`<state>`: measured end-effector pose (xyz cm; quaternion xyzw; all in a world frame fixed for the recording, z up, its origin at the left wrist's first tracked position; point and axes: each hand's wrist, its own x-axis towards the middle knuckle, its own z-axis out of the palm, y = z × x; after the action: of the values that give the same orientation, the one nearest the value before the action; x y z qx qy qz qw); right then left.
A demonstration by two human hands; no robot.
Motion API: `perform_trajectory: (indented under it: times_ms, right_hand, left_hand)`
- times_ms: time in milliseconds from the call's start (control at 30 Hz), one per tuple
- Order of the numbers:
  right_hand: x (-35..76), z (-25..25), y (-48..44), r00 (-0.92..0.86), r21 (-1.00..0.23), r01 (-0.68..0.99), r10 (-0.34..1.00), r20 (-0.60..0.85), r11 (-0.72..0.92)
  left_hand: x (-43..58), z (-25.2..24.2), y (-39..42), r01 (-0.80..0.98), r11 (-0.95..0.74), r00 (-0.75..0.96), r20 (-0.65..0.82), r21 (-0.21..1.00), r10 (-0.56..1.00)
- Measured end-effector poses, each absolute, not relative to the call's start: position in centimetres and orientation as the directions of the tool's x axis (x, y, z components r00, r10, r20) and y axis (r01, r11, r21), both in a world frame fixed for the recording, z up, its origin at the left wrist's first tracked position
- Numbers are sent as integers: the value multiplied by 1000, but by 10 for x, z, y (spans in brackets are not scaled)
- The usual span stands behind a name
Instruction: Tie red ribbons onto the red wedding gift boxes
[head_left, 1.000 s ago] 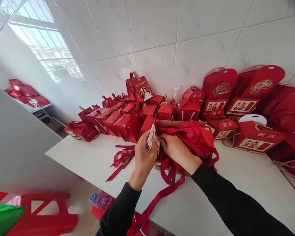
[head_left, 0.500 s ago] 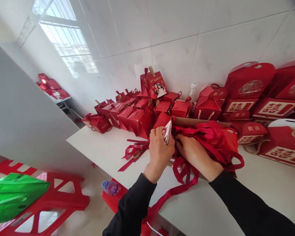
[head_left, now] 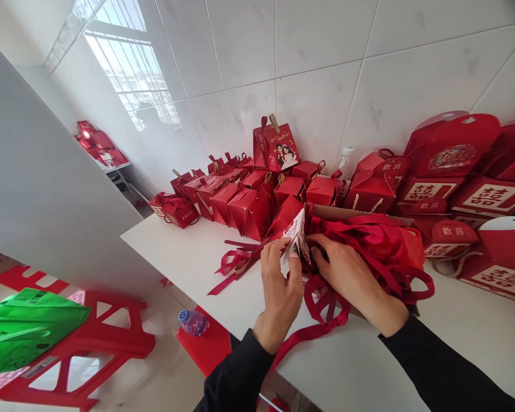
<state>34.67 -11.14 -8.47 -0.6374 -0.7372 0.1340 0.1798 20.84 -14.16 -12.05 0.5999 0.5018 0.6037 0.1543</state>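
My left hand [head_left: 280,292] is closed round the lower edge of a folded white card with red print [head_left: 297,229], its layers slightly spread. My right hand [head_left: 343,269] is beside it, over the near left end of an open cardboard box [head_left: 347,213]. Its fingers are curled in close to the card, and what they hold is hidden. Red ribbons [head_left: 381,243] are heaped in the box, and one long ribbon [head_left: 309,337] trails over the table's front edge. Loose ribbon loops [head_left: 236,260] lie left of my left hand.
Rows of red gift boxes [head_left: 249,212] stand along the tiled wall, with larger ones [head_left: 455,143] stacked at the right. A bottle [head_left: 345,163] stands among them. Below the white table [head_left: 171,252] are a red stool [head_left: 124,326] with a green bag [head_left: 30,332] and another bottle [head_left: 193,323].
The folded card has turned and opened out, showing more of its printed face. My right hand has drawn slightly up out of the ribbons. The view has shifted a little.
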Motion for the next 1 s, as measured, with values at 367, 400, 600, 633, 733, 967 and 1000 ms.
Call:
perform_trajectory:
  times_ms: [367,400,600,633,733,967,1000]
  right_hand:
    - [349,-83,-117,-143,-434,876,974,179,208]
    - [350,-81,-120,-139,-433,876,970,198,214]
    - [355,-71,-135,-114,-419,866,923,368,274]
    - [355,-70,-137,-126,-410,855,895,428,317]
    - [353,-71,-141,-196,-371,797,785,587,477]
    - [350,-72,-149,-259,-373,742,751,607,557]
    - [351,-73,-150,-263,-378,736,752,605,562]
  left_hand:
    - [184,-135,-146,462,-332,-263,484,823,835]
    - [172,-142,-143,495,-286,-297,469,821,832]
    - [95,-176,-118,696,5,-369,351,718,861]
    - [87,-177,-115,726,21,-338,332,687,881]
    - [77,-176,-110,807,8,-208,272,590,939]
    - [72,-170,-93,882,-75,-1,162,465,987]
    - [71,-171,-92,881,-88,16,157,464,987]
